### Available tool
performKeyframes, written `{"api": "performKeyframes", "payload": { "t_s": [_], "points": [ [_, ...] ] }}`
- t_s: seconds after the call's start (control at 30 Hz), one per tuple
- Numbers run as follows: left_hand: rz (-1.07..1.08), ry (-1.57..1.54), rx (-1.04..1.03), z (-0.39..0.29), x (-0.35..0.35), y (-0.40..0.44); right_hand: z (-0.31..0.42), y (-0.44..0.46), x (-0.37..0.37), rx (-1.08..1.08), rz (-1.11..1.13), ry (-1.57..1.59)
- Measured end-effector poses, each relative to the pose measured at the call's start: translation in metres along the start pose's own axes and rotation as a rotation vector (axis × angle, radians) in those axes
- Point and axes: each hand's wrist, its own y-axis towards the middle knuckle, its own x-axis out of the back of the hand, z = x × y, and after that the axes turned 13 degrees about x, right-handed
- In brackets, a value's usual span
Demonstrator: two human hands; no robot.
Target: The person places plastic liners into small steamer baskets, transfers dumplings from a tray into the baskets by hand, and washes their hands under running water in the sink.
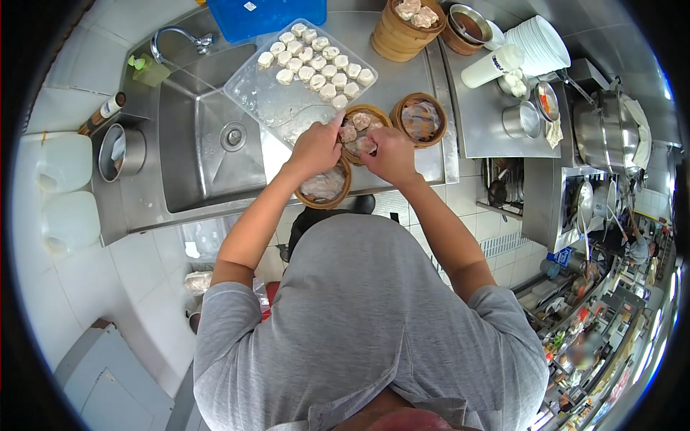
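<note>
My left hand [315, 152] is at the left rim of a round bamboo steamer basket [384, 117] with several dumplings [361, 121] inside. Its index finger points toward the tray, and the other fingers are curled around something too small to name. At the basket's right side, the fingers of my right hand [392, 154] are closed on a dumpling [366, 145] low in the basket. A second basket [438, 136], lined with paper, stands to the right. Below my left hand is a third lined basket [323, 188]. Rows of pale dumplings [316, 63] sit on a clear plastic tray [251, 97].
A steel sink [208, 158] with a tap [203, 44] is on the left. Stacked steamers [397, 36], white plates [543, 44], a white bottle [489, 68] and a metal pot [521, 121] stand to the right. A blue container [269, 16] is behind the tray.
</note>
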Motion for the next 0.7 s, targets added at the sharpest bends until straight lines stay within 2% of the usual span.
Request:
{"api": "performKeyframes", "payload": {
  "t_s": [0.13, 0.23, 0.33, 0.43, 0.5, 0.6, 0.7],
  "points": [
    [-0.025, -0.006, -0.017, -0.002, -0.003, 0.001, -0.004, -0.001, -0.015, 0.023, 0.062, -0.122],
    [-0.035, -0.138, -0.028, 0.002, -0.004, 0.002, -0.002, 0.001, -0.011, 0.076, 0.091, -0.142],
    [0.05, -0.415, 0.07, 0.014, 0.015, 0.007, 0.005, -0.001, -0.008, 0.067, 0.007, -0.132],
    [-0.2, -0.278, 0.179, 0.053, 0.042, 0.038, 0.01, -0.005, 0.006, 0.038, -0.078, -0.034],
    [-0.419, -0.103, 0.179, 0.084, 0.057, 0.067, 0.014, -0.006, 0.017, -0.016, -0.083, 0.029],
    [-0.468, 0.071, 0.261, 0.104, 0.064, 0.107, 0.008, -0.013, 0.022, -0.097, -0.103, 0.094],
    [-0.342, 0.148, 0.344, 0.109, 0.059, 0.137, 0.007, -0.019, 0.026, -0.155, -0.135, 0.113]
  ]
}}
